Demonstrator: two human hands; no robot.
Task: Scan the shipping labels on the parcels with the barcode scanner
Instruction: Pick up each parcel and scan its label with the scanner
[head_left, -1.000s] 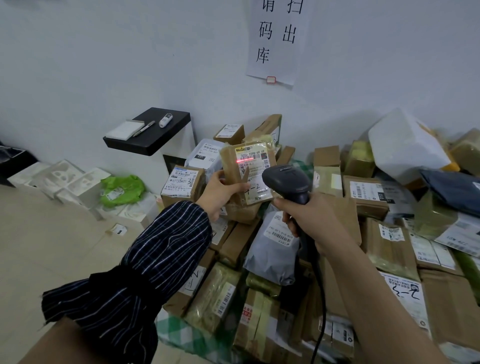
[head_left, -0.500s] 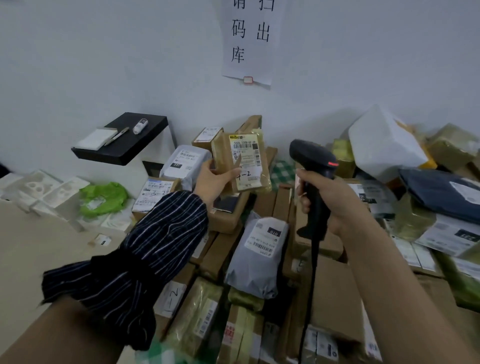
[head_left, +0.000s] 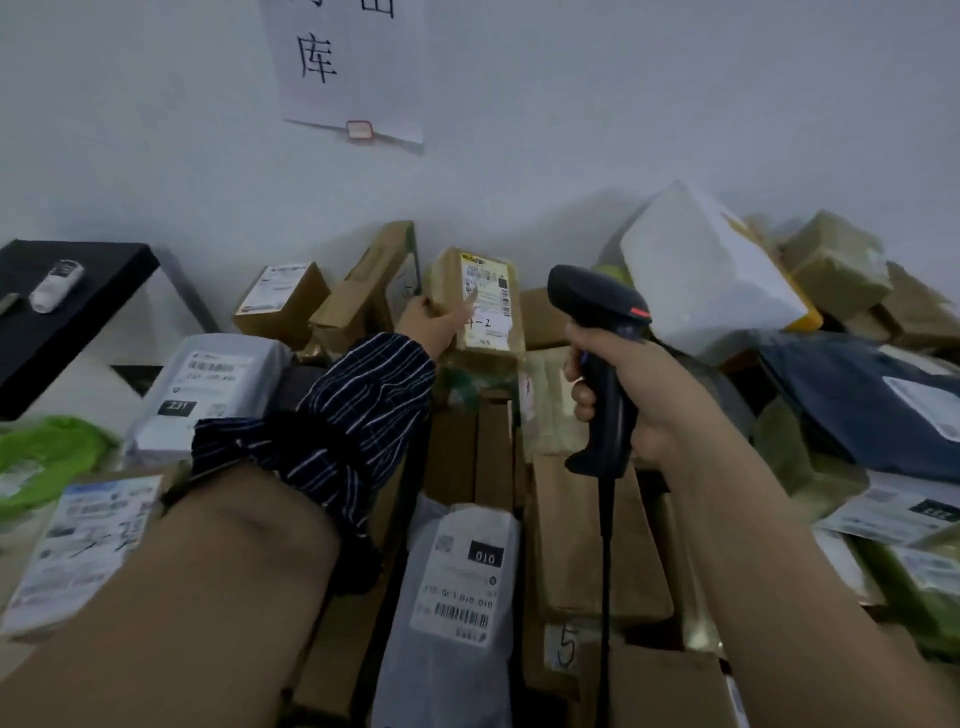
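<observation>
A small brown parcel (head_left: 488, 332) with a white shipping label marked "4-2" stands upright near the wall at the back of the pile. My left hand (head_left: 434, 325) reaches far forward and grips its left side, thumb on the label. My right hand (head_left: 636, 387) holds the black barcode scanner (head_left: 602, 358) by its handle, raised to the right of the parcel. The scanner's head points left and its cable hangs straight down. No red scan line shows on the label.
Many parcels crowd the surface: a grey bag (head_left: 457, 597) with a "010" label in front, a grey bag (head_left: 208, 384) at left, a white foam box (head_left: 701, 270) at back right, a dark bag (head_left: 872, 395) at right. A black shelf (head_left: 57, 312) juts from the wall at left.
My left hand has carried the "4-2" parcel away from me to the back of the pile by the wall. The scanner has moved right, off the label, and the red scan line is gone.
</observation>
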